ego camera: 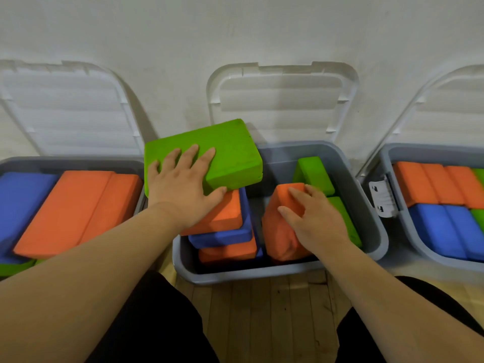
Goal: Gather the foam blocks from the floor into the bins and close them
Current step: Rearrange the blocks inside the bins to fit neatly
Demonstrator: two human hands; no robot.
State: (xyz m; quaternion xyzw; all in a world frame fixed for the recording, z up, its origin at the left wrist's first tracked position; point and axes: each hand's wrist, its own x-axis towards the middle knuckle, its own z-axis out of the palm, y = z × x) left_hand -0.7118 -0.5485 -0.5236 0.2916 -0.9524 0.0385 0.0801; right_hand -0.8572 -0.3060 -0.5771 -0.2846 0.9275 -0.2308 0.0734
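Middle bin: open top; stacked orange and blue blocks fill left side, upright orange block and green blocks the right. Narrow gap between stacks. Raised lid blocks rear. Wood floor in front clear between knees.

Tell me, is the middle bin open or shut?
Open. The middle bin's clear lid stands raised against the wall, and the blocks inside show.

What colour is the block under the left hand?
Bright green: the block under the left hand, seen in the head view.
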